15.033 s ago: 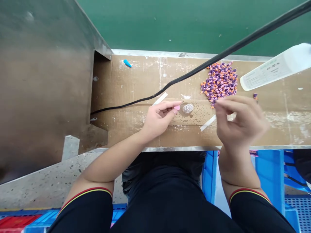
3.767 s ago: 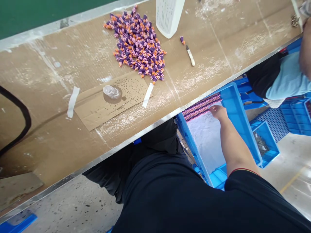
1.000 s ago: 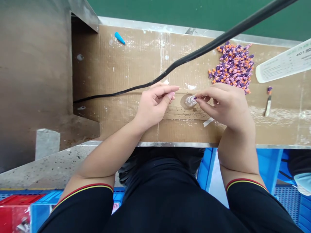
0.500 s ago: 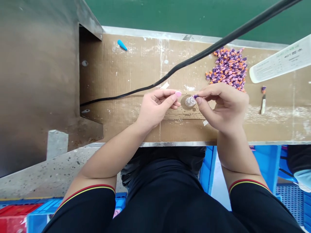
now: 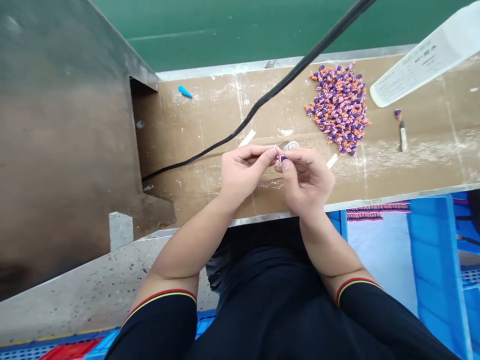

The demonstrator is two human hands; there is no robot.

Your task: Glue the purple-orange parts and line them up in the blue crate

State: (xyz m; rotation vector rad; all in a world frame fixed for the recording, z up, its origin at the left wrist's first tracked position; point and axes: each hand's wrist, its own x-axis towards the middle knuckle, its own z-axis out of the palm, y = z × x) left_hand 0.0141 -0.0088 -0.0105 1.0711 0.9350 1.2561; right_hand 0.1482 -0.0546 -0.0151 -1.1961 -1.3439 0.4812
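Observation:
Between thumb and forefinger my left hand (image 5: 243,172) pinches a small pink disc (image 5: 275,148), seen nearly edge-on. My right hand (image 5: 309,182) is closed on a small purple piece (image 5: 282,158), held close beside the disc; whether the two touch is too small to tell. Just behind my right fingers a small clear glass container (image 5: 291,145) stands on the cardboard. A large pile of purple, pink and orange pieces (image 5: 341,105) lies farther back to the right.
A black cable (image 5: 258,104) crosses over the cardboard-covered bench (image 5: 202,125). At the right are a large white bottle (image 5: 423,60) and a small brush-like tool (image 5: 403,137). A blue tapered piece (image 5: 185,91) lies back left, beside a metal housing (image 5: 75,150).
My right hand has moved left from the glass container, bringing the purple piece up to the pink disc. The disc has turned edge-on. The camera view has shifted and tilted.

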